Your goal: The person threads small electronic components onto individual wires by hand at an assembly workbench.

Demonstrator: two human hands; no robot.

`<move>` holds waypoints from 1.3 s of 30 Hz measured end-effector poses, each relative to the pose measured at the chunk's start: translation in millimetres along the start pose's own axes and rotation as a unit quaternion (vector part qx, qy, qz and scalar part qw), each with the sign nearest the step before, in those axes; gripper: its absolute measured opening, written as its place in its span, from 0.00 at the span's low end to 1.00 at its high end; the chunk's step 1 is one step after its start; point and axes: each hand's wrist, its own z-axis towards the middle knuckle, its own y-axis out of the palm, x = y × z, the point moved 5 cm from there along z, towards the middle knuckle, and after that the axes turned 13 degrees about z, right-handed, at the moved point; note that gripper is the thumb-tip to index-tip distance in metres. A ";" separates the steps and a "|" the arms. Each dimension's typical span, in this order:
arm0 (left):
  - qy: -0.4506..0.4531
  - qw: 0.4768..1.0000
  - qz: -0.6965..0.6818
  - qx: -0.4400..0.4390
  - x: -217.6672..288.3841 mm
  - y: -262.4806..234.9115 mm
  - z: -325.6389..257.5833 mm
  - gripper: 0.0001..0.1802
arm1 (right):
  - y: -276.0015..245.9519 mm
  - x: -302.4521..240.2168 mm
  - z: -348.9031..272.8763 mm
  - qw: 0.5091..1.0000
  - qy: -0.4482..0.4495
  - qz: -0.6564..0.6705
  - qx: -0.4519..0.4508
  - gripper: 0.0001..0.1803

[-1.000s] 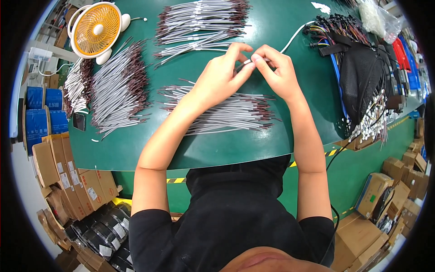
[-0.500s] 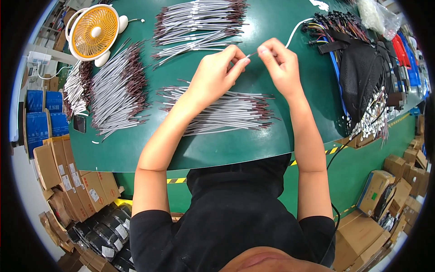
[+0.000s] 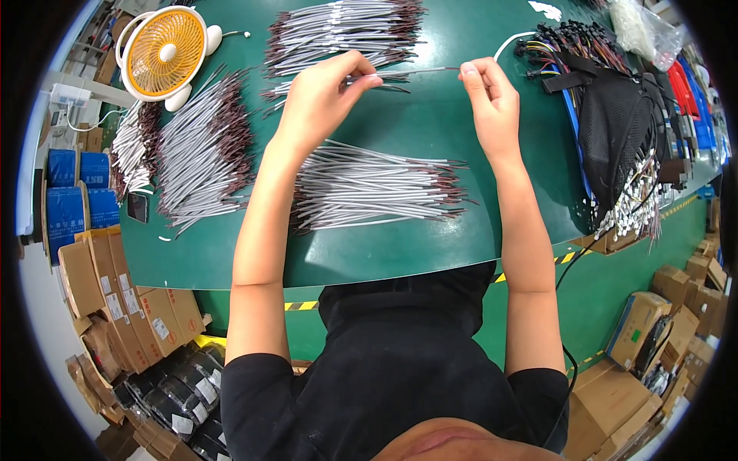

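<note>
Cable (image 3: 424,71) spans both hands above the table (image 3: 384,253)
Left hand (image 3: 327,96) pinches one side, right hand (image 3: 493,100) its dark tip; probably light, bendable, best held by its grey sheath.

Middle cables (image 3: 377,188) lie on the table (image 3: 400,252); fan (image 3: 167,54) left; bag (image 3: 615,115) right.

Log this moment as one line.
left hand: holding gray cable; right hand: pinching its thin dark end; front gray bundle: on green table
</note>
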 end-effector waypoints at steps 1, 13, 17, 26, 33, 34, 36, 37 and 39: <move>0.000 1.000 0.001 -0.001 -5.6 -0.6 1.1 0.09 | 2.0 1.5 -0.6 1.000 0.010 -0.020 -0.015 0.11; 0.033 0.991 0.111 -0.064 -27.9 23.9 -2.6 0.15 | 11.0 7.4 -1.6 0.978 -0.040 -0.179 -0.099 0.10; 0.138 0.945 -0.085 -0.284 37.3 71.3 -34.9 0.14 | 9.0 8.0 -2.2 0.979 -0.047 -0.177 -0.086 0.10; 0.120 0.952 -0.075 -0.271 23.7 68.7 -32.1 0.07 | 19.4 -8.1 -1.9 0.950 -0.145 -0.242 -0.133 0.07; -0.072 0.969 -0.145 -0.184 6.7 62.8 -16.9 0.07 | 22.6 -9.5 -4.8 0.951 -0.104 -0.239 -0.168 0.07; -0.079 0.965 -0.183 -0.169 4.2 60.4 -16.9 0.06 | 24.6 -8.3 -5.3 0.951 -0.104 -0.238 -0.168 0.07; -0.093 0.953 -0.241 -0.159 2.7 62.0 -15.3 0.06 | 25.6 -6.4 -7.3 0.945 -0.109 -0.242 -0.190 0.07; -0.092 0.953 -0.242 -0.159 3.2 63.2 -14.4 0.06 | 25.1 -6.9 -7.2 0.945 -0.108 -0.244 -0.189 0.07; -0.100 0.942 -0.272 -0.168 3.0 65.0 -15.1 0.06 | 28.6 -8.2 -9.0 0.938 -0.128 -0.246 -0.207 0.06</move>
